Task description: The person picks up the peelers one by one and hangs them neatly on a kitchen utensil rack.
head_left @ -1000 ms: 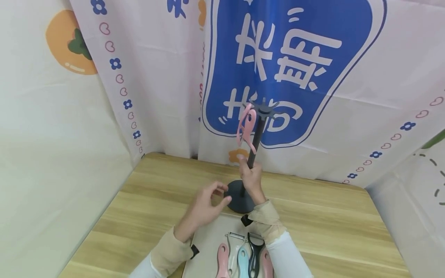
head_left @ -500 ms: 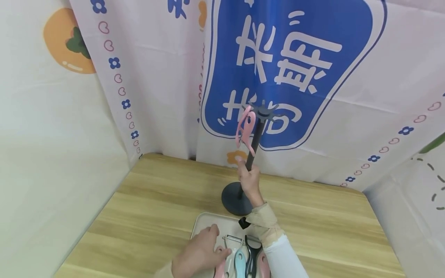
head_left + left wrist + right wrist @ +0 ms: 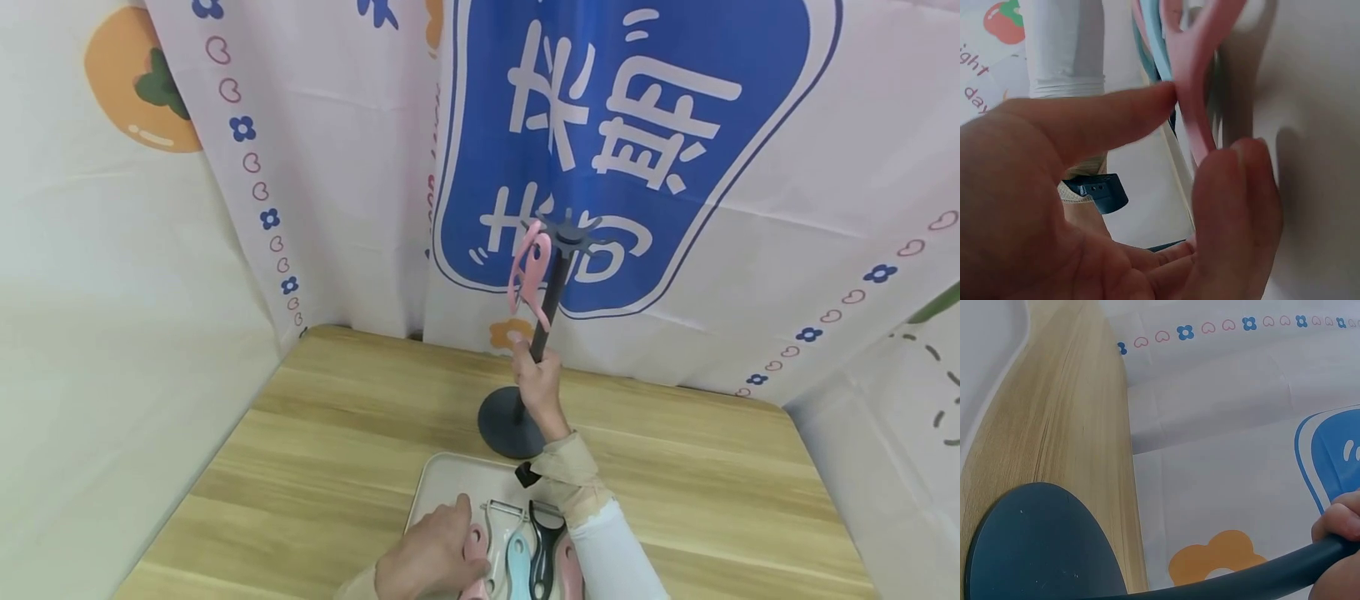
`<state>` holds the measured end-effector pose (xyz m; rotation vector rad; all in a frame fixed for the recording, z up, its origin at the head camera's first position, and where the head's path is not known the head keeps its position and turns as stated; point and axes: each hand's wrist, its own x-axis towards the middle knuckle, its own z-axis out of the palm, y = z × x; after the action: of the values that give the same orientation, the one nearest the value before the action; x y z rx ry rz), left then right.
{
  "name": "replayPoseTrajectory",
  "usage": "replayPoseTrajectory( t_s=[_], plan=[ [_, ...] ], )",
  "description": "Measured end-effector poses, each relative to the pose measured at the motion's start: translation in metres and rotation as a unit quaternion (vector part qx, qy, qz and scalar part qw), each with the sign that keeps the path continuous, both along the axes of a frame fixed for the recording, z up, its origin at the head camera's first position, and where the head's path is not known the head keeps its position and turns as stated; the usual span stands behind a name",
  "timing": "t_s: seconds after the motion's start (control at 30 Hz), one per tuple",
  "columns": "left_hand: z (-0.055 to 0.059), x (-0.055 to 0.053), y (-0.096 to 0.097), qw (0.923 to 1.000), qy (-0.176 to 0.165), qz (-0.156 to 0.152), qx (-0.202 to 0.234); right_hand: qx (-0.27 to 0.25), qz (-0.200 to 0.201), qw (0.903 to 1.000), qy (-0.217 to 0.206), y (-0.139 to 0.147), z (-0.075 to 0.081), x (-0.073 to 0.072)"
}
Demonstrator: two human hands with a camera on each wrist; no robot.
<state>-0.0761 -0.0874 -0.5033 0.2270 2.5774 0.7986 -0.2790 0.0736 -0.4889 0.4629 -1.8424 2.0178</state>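
In the head view my right hand grips the dark pole of an upright hook stand, whose round base rests on the table. One pink peeler hangs from a hook on the stand's left side. Lower down, my left hand is over a tray and pinches the leftmost pink peeler between thumb and fingers. Beside that one lie a white peeler, a light blue peeler, a black peeler and another pink peeler. The right forearm partly covers that last one.
The wooden table backs onto a printed cloth with a large blue panel. Pale cloth walls stand at the sides. The tray lies close in front of the stand's base.
My left hand has moved from beside the stand's base down to the tray and taken hold of the leftmost pink peeler. The right hand keeps its grip on the pole.
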Motion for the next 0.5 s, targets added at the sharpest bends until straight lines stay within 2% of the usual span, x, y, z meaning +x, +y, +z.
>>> replayPoseTrajectory(
  t_s=[0.13,0.5],
  plan=[
    [0.0001,0.0009,0.0018,0.9999,-0.013,0.001,-0.001,0.002,-0.004,1.0,0.005,0.0009,0.001,-0.0013],
    [-0.0019,0.0021,0.0089,0.9983,-0.049,0.029,0.013,-0.004,-0.002,1.0,-0.007,0.001,0.001,0.0001]
  ],
)
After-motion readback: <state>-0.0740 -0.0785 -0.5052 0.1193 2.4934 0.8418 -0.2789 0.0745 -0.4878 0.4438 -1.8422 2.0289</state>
